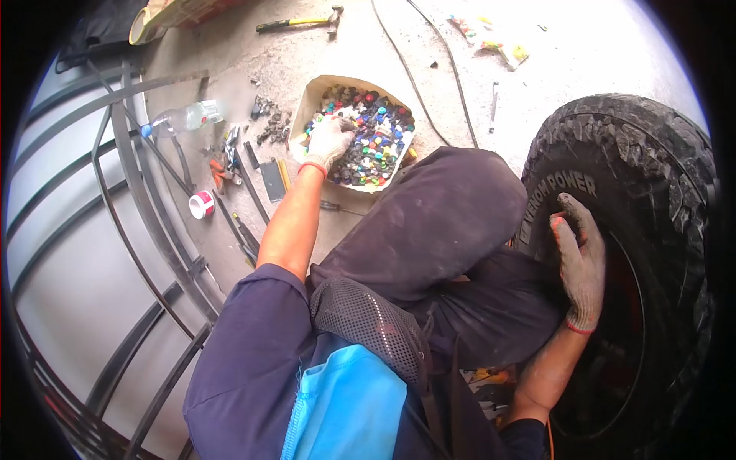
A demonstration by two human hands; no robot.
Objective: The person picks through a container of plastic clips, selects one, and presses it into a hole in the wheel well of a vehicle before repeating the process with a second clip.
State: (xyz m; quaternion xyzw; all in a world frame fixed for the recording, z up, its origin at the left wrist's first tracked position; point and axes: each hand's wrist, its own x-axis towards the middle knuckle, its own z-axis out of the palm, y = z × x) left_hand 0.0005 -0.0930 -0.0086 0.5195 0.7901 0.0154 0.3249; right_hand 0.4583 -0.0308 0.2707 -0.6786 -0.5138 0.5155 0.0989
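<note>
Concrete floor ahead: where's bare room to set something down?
Between the yellow hammer and tan box of small coloured pieces; also between the black cables and black rubber tire, around a thin metal rod. It's crowded left of the box: clear plastic bottle, scattered tools.

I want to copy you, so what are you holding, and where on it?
The left hand, grey-gloved, is among small colourful plastic pieces; whether it grips one can't be told. The open right hand, also gloved, holds nothing visible.

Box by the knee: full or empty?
Not empty: in the box, small coloured parts hide the bottom; bare wall shows above them. Left hand reaches in. Depth: cannot tell.
</note>
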